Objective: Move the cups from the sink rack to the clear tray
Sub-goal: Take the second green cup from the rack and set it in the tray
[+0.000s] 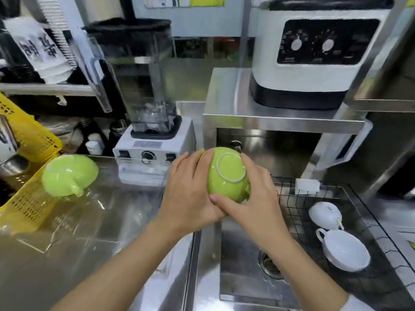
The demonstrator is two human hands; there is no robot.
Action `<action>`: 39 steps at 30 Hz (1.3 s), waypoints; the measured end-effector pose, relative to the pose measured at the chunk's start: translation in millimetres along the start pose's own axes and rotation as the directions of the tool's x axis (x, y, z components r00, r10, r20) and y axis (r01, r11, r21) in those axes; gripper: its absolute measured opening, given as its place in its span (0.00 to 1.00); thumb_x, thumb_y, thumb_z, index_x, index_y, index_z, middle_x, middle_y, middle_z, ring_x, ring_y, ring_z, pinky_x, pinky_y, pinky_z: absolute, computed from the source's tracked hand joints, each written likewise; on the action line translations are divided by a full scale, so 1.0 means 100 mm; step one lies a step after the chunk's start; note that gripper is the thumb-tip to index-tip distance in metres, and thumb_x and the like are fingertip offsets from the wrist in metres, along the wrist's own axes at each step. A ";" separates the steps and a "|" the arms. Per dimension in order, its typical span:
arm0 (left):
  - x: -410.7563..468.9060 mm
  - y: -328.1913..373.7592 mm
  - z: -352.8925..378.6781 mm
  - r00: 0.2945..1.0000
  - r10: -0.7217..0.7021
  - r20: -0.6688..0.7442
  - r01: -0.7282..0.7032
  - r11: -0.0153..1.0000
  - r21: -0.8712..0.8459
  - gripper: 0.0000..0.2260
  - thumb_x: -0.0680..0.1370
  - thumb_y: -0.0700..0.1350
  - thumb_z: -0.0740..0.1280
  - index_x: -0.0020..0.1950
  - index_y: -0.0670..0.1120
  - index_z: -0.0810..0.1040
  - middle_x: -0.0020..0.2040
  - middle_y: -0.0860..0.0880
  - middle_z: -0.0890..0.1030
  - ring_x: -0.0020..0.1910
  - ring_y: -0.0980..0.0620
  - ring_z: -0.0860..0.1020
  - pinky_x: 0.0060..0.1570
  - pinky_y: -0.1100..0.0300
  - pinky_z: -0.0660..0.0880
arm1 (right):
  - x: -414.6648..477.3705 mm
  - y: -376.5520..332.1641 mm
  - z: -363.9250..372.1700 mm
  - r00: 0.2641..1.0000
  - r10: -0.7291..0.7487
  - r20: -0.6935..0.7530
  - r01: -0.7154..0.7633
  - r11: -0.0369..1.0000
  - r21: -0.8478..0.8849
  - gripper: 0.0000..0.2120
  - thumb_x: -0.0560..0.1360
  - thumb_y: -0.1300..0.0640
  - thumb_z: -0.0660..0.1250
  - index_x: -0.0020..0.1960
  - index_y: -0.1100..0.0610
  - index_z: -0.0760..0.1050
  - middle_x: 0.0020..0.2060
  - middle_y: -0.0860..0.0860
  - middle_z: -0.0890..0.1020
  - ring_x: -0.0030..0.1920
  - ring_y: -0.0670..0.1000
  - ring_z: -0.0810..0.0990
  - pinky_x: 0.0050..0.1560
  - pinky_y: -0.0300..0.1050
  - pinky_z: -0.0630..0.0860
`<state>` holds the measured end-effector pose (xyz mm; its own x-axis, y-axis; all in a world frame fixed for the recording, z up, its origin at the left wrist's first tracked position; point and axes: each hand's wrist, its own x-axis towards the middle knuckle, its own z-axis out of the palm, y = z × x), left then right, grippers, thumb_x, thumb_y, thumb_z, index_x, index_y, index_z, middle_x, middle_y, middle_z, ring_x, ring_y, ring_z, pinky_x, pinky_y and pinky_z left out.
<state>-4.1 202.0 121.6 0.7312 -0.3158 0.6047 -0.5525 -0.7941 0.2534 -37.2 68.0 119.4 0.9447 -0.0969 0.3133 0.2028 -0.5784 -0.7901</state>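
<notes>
While both my hands, left hand (188,194) and right hand (258,198), clasp an upturned green cup (228,173) above the sink edge, another green cup (69,175) lies far left, seemingly on the clear tray (67,223); two white cups (336,234) remain on the sink rack (298,212).

Both forearms reach forward; left hand (190,189) and right hand (253,200) meet mid-scene, fingers (226,204) curled, gripping.
</notes>
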 end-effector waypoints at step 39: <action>-0.29 -1.58 -0.64 0.944 -0.185 0.275 0.197 0.980 -0.016 0.43 0.67 0.55 0.69 0.75 0.47 0.50 0.77 0.43 0.52 0.76 0.48 0.47 0.73 0.54 0.43 | 0.42 -0.69 1.40 0.967 -0.002 0.256 0.050 0.981 -0.185 0.37 0.66 0.35 0.66 0.69 0.50 0.60 0.68 0.51 0.70 0.66 0.53 0.68 0.66 0.56 0.64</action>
<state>36.5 369.3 112.5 0.9020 -0.2937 0.3164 -0.4042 -0.8321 0.3799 25.3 217.4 112.9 0.9789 0.1146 0.1693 0.1991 -0.7223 -0.6624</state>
